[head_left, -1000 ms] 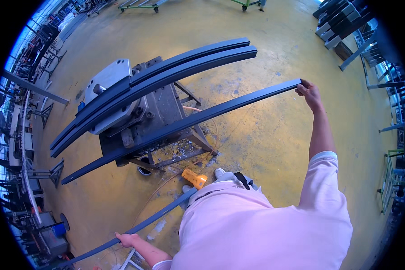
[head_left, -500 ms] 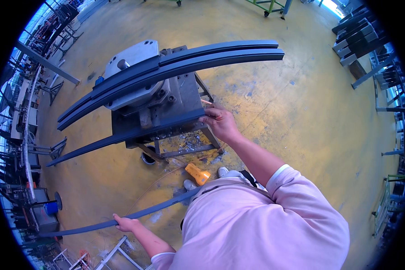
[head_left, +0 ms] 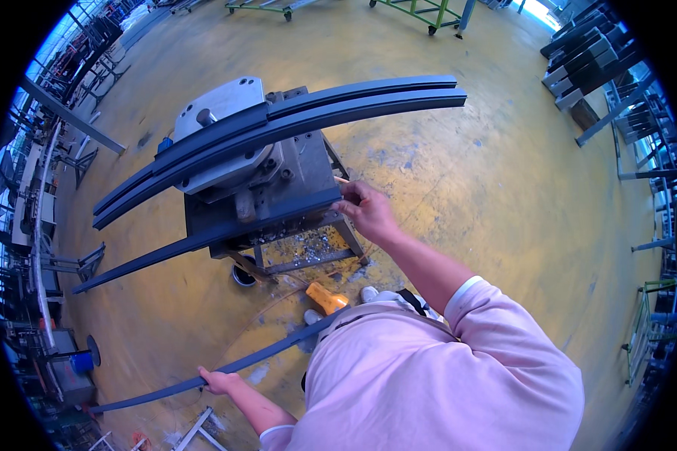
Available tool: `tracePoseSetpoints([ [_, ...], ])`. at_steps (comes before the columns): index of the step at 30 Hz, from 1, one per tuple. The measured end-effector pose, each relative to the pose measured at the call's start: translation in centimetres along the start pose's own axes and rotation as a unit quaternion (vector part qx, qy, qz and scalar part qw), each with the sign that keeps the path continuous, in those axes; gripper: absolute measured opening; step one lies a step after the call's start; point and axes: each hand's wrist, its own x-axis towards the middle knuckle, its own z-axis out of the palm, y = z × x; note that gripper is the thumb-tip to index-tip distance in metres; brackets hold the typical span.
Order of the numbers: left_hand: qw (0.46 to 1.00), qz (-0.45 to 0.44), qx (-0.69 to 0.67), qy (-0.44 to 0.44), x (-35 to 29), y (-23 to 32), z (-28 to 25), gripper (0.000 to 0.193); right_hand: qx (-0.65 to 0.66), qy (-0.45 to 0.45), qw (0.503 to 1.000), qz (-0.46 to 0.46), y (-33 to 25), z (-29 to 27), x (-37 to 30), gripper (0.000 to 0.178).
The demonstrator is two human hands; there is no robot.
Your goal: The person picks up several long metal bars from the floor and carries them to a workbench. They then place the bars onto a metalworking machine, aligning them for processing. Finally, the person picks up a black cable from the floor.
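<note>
My left hand (head_left: pixel 217 381) is closed around a long, dark grey profile strip (head_left: pixel 271 349), held low at my left. This strip slants up to the right, and its right end reaches the front of my waist. Up at the machine, my right hand (head_left: pixel 368 213) pinches the right end of a second dark strip (head_left: pixel 286 215). That one lies along the near edge of the machine's metal block (head_left: pixel 320 164) and juts far out to the left. Above it, a grooved dark profile (head_left: pixel 376 96) rests across the machine, against a silver plate (head_left: pixel 226 98).
On the floor by my shoes sits an orange housing (head_left: pixel 326 298). A dark bucket (head_left: pixel 244 272) stands beside the machine's steel legs, with metal chips scattered beneath. Green wheeled racks (head_left: pixel 421 13) are at the far side, stacked dark profiles (head_left: pixel 590 56) at the far right.
My left hand has moved slightly right and down with its strip, which now slopes more steeply. My right hand keeps its pinch on the other strip. The whole view has shifted a little.
</note>
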Motion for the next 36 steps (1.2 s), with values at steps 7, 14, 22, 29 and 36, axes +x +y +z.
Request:
tracePoseSetpoints([
  [7, 0.999, 0.04, -0.013, -0.033, 2.1, 0.2, -0.6, 0.053, 0.077, -0.008, 0.997, 0.009, 2.5, 0.0, -0.6, 0.041],
  [14, 0.999, 0.039, 0.01, -0.027, 0.6, 1.3, 0.3, 0.061, 0.001, -0.017, 0.998, -0.056, 1.9, -0.3, 0.0, 0.023],
  [22, 0.999, 0.042, 0.021, -0.023, 0.5, 0.4, 0.5, 0.059, 0.026, -0.009, 0.998, -0.059, 1.5, 0.3, 0.1, 0.02],
  [29, 0.999, 0.033, 0.014, -0.035, -1.4, 1.2, 0.8, 0.062, 0.035, -0.006, 0.998, -0.06, 2.5, 0.7, 0.3, 0.017],
  [36, 0.999, 0.034, 0.013, -0.019, 0.0, 1.6, 0.3, 0.062, 0.091, 0.008, 0.993, -0.076, 4.2, 1.7, 0.3, 0.014],
])
